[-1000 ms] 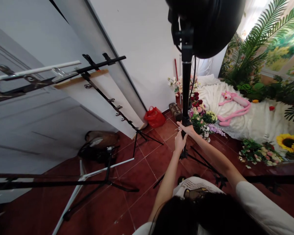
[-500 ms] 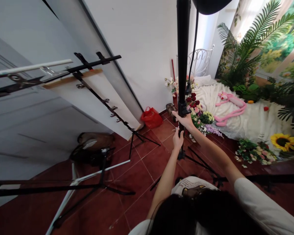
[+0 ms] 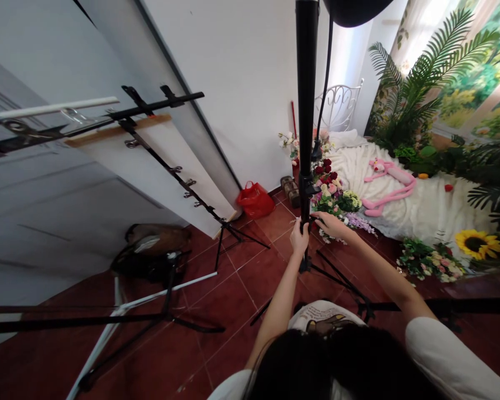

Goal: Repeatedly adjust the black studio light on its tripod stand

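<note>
A black light stand [image 3: 306, 100] rises upright in front of me, with a dark lamp head [image 3: 358, 10] partly visible at the top edge and a cable hanging beside the pole. My left hand [image 3: 300, 239] is wrapped round the lower pole. Just right of it, my right hand [image 3: 331, 225] has its fingertips pinched at a small dark knob on the pole's side; the fingers mostly hide the knob. Above both hands sits a clamp collar [image 3: 307, 186]. The stand's legs [image 3: 337, 276] spread over the floor below.
Left are a backdrop stand [image 3: 166, 161] with clips and white board, a white-legged stand [image 3: 120, 308] and a dark bag [image 3: 150, 255]. A red bag [image 3: 256, 200] lies by the wall. Right are flowers [image 3: 331, 189], a pink plush toy [image 3: 394, 178] on white cloth, and a sunflower [image 3: 477, 244].
My right hand has come down from the pole just under the collar to the knob beside my left hand. My left hand keeps its grip. The view has shifted slightly.
</note>
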`<control>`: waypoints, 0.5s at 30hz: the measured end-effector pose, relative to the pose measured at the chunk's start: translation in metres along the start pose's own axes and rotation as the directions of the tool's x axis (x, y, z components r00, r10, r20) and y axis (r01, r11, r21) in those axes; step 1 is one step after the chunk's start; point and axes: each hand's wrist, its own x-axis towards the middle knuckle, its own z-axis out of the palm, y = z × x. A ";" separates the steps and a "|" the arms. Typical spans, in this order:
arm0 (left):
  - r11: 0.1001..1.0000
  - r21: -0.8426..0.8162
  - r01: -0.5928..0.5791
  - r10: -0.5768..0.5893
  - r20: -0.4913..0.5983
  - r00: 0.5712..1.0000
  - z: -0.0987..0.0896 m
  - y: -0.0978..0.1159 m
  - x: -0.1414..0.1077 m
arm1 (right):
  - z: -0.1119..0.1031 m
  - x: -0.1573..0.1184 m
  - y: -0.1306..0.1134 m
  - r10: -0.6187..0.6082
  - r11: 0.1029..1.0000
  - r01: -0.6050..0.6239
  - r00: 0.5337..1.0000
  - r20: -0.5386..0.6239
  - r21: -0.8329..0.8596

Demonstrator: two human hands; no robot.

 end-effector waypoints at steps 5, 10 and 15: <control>0.999 0.027 -0.018 0.018 -0.002 1.000 -0.001 0.002 0.000 | 0.013 0.008 0.012 0.111 0.993 -0.111 0.994 0.000 -0.044; 0.999 0.035 -0.034 0.035 -0.011 0.999 -0.001 0.002 0.000 | 0.021 0.011 0.030 0.143 0.984 -0.139 0.989 -0.031 0.115; 0.999 0.034 -0.034 0.034 0.009 0.999 -0.001 0.003 0.001 | 0.040 0.014 0.038 0.225 0.882 -0.141 0.964 -0.140 0.450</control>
